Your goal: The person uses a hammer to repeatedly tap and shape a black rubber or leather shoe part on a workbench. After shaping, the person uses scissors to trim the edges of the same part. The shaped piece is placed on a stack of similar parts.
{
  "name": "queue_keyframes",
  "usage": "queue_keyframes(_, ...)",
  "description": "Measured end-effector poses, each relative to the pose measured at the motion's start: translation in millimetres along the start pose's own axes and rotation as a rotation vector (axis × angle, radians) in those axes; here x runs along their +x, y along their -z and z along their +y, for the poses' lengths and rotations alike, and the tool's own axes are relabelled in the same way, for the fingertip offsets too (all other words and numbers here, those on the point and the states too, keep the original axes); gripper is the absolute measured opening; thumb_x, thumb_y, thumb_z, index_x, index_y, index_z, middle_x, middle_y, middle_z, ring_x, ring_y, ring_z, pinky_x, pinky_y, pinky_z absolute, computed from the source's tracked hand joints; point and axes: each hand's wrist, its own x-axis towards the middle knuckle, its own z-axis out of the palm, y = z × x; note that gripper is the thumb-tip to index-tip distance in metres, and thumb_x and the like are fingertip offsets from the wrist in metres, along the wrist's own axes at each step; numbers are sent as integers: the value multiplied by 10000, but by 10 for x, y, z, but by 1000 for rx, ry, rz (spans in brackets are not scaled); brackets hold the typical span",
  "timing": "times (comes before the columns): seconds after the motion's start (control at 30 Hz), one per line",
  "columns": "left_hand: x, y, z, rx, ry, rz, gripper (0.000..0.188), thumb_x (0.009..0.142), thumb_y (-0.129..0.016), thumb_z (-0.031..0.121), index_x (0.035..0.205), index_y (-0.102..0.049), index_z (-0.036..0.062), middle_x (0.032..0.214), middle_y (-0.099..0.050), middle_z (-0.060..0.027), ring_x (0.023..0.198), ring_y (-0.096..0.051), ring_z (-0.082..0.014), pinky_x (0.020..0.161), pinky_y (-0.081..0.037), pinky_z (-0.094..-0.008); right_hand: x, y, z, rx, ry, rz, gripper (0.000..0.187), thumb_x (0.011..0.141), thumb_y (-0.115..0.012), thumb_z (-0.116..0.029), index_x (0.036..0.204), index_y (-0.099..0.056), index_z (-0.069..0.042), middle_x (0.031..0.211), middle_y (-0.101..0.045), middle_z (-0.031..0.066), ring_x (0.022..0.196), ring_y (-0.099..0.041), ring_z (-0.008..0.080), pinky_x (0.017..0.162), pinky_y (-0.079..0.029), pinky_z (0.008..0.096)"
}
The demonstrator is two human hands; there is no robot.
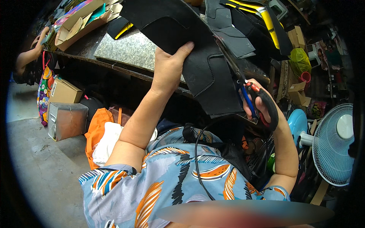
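Note:
A large sheet of black leather-like material (203, 72), with stitched curved seams, is held up over the workbench. My left hand (169, 68) grips its near edge, thumb on top and fingers hidden underneath. In my right hand (261, 102) is a pair of scissors (270, 108) with black and red handles and a blue part beside them. Their dark blades point away from me along the right edge of the sheet. How far the blades are apart is hard to make out.
Behind the sheet lie dark cut pieces (228, 34) and a yellow-and-black piece (270, 28). A speckled stone slab (123, 49) and a cardboard box (78, 28) sit on the bench. A fan (334, 144) stands right; a metal tin (67, 121) is left. Another person's arm (28, 57) shows far left.

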Motion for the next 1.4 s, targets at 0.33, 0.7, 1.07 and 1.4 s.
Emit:
queue_keyframes(0.33, -265, -34, -27, 72, 206, -58, 250, 862, -687, 60, 1079, -624, -48, 980, -666, -94, 837, -654, -156, 746, -539, -288, 67, -68, 44, -239, 37, 69, 429, 946, -617, -356, 1208, -490, -41, 635, -481, -24, 530, -471, 60, 499, -408, 221)
queue_keyframes(0.7, -319, -3, -72, -12, 446, -85, 201, 876, -684, 65, 1034, -640, -50, 896, -686, -109, 732, -691, -165, 641, -579, -273, 148, -133, 144, -214, 223, 113, 471, 955, -608, -395, 1220, -502, -20, 686, -509, -25, 575, -490, 38, 542, -435, 224)
queue_keyframes(1.07, -359, -155, -86, -78, 337, -19, 224, 867, -692, 139, 994, -630, -35, 766, -669, -60, 551, -623, -122, 476, -509, -245, 93, -129, 113, -74, 53, 99, 300, 929, -566, -196, 1161, -513, -12, 614, -491, -29, 471, -461, 35, 444, -369, 191)
queue_keyframes(1.4, -355, -38, -52, -113, 332, -138, 408, 917, -681, 214, 1219, -550, -28, 1143, -624, -103, 1033, -599, -154, 911, -499, -298, 50, -98, 81, -24, -15, 77, 385, 898, -530, -217, 1223, -480, -16, 579, -497, -8, 460, -443, 49, 460, -386, 205)
